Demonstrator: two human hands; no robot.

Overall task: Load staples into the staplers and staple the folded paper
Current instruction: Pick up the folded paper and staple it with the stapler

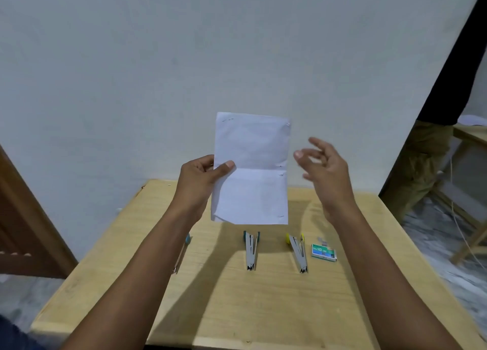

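Head view: the left hand [200, 177] pinches the folded paper [250, 170], likely light and floppy, at its left edge, while the right hand [324, 165] hovers spread and empty near the right edge, probably the best second hold.

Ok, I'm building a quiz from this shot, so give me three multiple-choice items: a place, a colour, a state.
1. The staple box lies: A left of every stapler; B right of the yellow-ended stapler; C on the floor.
2. The far end of the middle stapler is: A red; B teal; C black.
3. The right hand is: A gripping a stapler; B a fist; C open, empty.
Answers: B, the box sits beside it on the table; B, teal caps show; C, fingers spread in air while the left hand holds the paper.
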